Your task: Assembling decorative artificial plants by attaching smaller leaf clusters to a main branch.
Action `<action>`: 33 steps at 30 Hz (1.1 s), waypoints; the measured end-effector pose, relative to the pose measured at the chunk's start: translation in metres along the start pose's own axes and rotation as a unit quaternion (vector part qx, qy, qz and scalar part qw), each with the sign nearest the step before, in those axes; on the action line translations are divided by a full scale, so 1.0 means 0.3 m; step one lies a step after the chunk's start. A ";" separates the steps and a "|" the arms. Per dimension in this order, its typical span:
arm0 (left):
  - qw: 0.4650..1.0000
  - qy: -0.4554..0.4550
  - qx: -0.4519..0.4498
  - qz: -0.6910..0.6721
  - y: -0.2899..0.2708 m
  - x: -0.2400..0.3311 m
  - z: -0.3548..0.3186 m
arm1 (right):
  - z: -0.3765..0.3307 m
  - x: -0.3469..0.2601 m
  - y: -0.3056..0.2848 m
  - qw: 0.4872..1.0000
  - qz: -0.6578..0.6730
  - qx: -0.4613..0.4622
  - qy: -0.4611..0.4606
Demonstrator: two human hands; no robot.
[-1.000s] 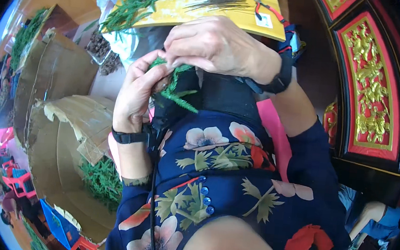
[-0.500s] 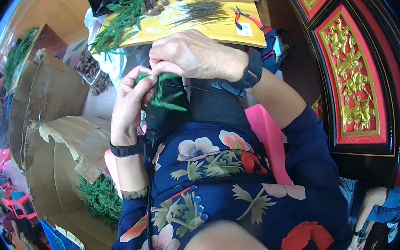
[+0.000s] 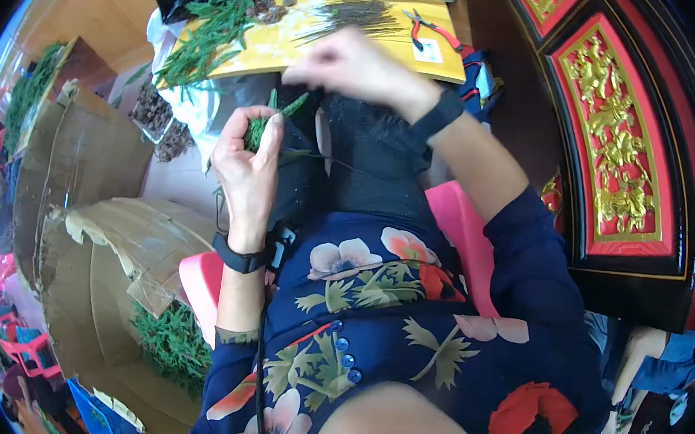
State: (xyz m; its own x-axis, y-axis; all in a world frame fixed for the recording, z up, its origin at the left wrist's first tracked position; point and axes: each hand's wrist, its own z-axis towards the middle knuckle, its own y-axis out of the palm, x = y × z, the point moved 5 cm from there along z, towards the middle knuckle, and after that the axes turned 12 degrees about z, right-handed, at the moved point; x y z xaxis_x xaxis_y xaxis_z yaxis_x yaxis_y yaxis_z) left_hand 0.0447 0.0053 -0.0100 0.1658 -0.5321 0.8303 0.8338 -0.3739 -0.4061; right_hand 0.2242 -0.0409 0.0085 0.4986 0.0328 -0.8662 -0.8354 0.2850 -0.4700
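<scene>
**Left hand (image 3: 244, 157) pinches a short, green, needle-leaved sprig (image 3: 257, 131) while the right hand (image 3: 349, 68) is apart from it**

The person's left hand is narrowed around the sprig, thumb on one side and curled fingers on the other. The needles are bunched in the gap between them, and two green tips poke out past the thumb, away from the body. A thin, dark, wire-like strand (image 3: 342, 165) runs to the right of the left hand; whether it joins the sprig is not clear.

The right hand lies ahead and to the right of the left one, near the front edge of the yellow, flat-topped surface (image 3: 445, 69). Its fingers look drawn together, but it is blurred, and one cannot tell whether it holds anything. The sprig's tips are just short of its fingertips, with a small gap in view.

The step in hand appears to be working on this one sprig, with the left hand as the holder. A next move on it would seem to call for a steady left pinch, so the needles are not crushed, and for the right fingers to come back to the tips or the strand.

Beyond the left hand lies a loose heap of green, feathery cuttings (image 3: 215, 33). Beyond the right hand is a spread of thin, dark, straight wires (image 3: 358, 15), with red-handled metal pliers (image 3: 443, 33) farther to its right. Left of the left hand and nearer the body stands a torn, brown cardboard box (image 3: 87, 267) with more green cuttings (image 3: 172, 342) inside.
</scene>
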 end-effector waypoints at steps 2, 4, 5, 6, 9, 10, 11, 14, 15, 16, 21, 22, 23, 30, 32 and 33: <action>0.997 -0.037 -0.020 -0.063 0.005 0.015 0.002 | 0.019 0.142 -0.199 0.978 -0.107 0.176 0.016; 0.993 -0.065 -0.017 -0.095 -0.005 0.007 0.000 | -0.012 0.228 -0.353 0.907 -0.329 0.219 0.144; 0.987 -0.087 -0.020 -0.133 -0.004 0.001 0.001 | -0.052 0.282 -0.403 0.844 -0.431 0.274 0.164; 0.979 -0.111 -0.019 -0.169 -0.010 -0.014 0.000 | -0.076 0.294 -0.424 0.769 -0.524 0.321 0.177; 0.977 -0.132 -0.010 -0.168 -0.014 -0.049 0.010 | -0.095 0.435 -0.465 0.816 -0.434 0.264 0.276; 0.976 -0.133 -0.013 -0.173 -0.015 -0.052 0.010 | -0.095 0.448 -0.479 0.817 -0.434 0.261 0.276; 0.976 -0.135 -0.012 -0.172 -0.018 -0.052 0.006 | -0.083 0.469 -0.485 0.834 -0.421 0.224 0.278; 0.972 -0.137 -0.014 -0.193 -0.023 -0.035 0.012 | -0.043 0.509 -0.486 0.864 -0.391 0.153 0.278; 0.972 -0.135 -0.014 -0.191 -0.027 -0.034 0.011 | -0.038 0.528 -0.474 0.853 -0.407 0.157 0.286; 0.972 -0.134 -0.011 -0.193 -0.031 -0.035 0.009 | -0.037 0.545 -0.461 0.842 -0.422 0.160 0.295; 0.971 -0.139 -0.012 -0.194 -0.058 -0.051 0.023 | -0.075 0.504 -0.458 0.845 -0.362 0.243 0.310; 0.970 -0.144 -0.019 -0.192 -0.059 -0.055 0.021 | -0.076 0.492 -0.457 0.846 -0.363 0.241 0.308; 0.970 -0.145 -0.015 -0.192 -0.063 -0.053 0.020 | -0.083 0.483 -0.463 0.843 -0.340 0.262 0.323; 0.974 -0.149 -0.020 -0.173 -0.076 -0.034 0.033 | -0.065 0.282 -0.363 0.949 -0.111 0.288 0.069; 0.969 -0.153 -0.044 -0.188 -0.074 -0.031 0.031 | -0.036 0.172 -0.249 0.978 -0.070 0.182 -0.070; 0.964 -0.156 -0.068 -0.203 -0.072 -0.029 0.030 | -0.032 0.084 -0.184 0.982 -0.070 0.122 -0.124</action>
State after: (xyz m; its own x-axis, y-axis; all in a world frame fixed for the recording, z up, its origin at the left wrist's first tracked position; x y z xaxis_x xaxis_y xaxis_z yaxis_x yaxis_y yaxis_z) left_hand 0.0300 0.0248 -0.0051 0.0084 -0.0742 0.9972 0.7898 -0.6111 -0.0521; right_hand 0.2806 -0.0649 0.0110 0.6707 0.2015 -0.7139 -0.6897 0.5236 -0.5002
